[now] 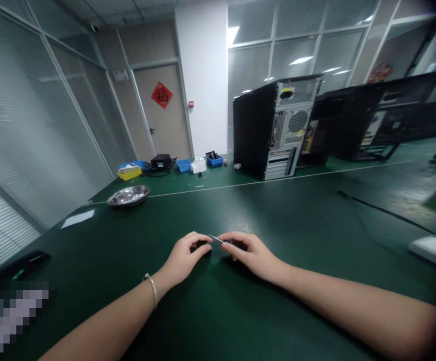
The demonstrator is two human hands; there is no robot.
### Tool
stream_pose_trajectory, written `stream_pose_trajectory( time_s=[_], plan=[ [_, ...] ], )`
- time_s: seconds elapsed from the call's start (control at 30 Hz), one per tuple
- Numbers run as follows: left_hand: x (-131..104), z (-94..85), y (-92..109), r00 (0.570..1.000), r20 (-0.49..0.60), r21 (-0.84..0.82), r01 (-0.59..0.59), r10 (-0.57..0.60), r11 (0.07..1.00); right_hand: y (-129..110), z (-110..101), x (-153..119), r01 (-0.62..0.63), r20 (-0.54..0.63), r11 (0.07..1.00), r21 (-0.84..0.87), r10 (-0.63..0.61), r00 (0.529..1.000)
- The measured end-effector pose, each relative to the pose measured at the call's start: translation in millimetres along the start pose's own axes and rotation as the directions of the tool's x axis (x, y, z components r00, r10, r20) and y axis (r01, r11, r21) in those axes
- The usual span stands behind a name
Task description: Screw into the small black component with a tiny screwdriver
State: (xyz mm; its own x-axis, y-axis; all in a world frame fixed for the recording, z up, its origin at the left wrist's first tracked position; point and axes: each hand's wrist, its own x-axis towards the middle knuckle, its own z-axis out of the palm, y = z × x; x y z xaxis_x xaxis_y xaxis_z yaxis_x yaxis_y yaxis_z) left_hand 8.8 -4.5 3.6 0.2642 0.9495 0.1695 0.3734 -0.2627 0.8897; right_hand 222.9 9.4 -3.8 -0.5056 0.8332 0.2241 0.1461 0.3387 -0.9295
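Over the green tabletop (pixel 188 321), both hands meet near the middle of the head view. My right hand (pixel 253 255) is closed, its thumb and index finger pinching a thin, silvery, rod-like piece (pixel 216 238). The piece slants up and left, its far end close to my left index fingertip. My left hand (pixel 184 258) is curled, thumb and fingers drawn together. A small dark object (pixel 208 253) shows just below the left thumb tip; its kind, and how it is held, are too small to tell. A bracelet circles my left wrist.
A metal bowl (pixel 129 196) with small pieces stands at the back left, near a white sheet (pixel 78 219). Blue trays (pixel 184 165) and a black box (pixel 161 161) line the far edge. Computer towers (pixel 255 128) stand at the back right. A black cable (pixel 387 213) lies right.
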Motion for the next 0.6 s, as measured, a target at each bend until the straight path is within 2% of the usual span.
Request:
stream_pose_trajectory(
  time_s=[0.1,0.2,0.43,0.6],
  plan=[
    [-2,1.9,3,0.997,0.06,0.23,-0.067,0.055,0.971,-1,0,0,0.0,-0.003,1.0,0.011,0.0,1.0],
    [-2,3.6,1,0.992,0.093,0.321,-0.112,0.086,0.941,-1,0,0,0.004,0.003,1.0,0.011,-0.004,1.0],
    [-5,5.7,-1,0.995,0.041,0.319,-0.103,0.095,0.942,3,-2,2,0.022,-0.068,0.999,-0.031,-0.024,0.997],
    [-8,6.6,3,0.996,0.047,0.423,-0.087,0.074,0.902,3,-13,10,-0.029,-0.064,0.985,-0.17,0.018,0.998]
  ],
)
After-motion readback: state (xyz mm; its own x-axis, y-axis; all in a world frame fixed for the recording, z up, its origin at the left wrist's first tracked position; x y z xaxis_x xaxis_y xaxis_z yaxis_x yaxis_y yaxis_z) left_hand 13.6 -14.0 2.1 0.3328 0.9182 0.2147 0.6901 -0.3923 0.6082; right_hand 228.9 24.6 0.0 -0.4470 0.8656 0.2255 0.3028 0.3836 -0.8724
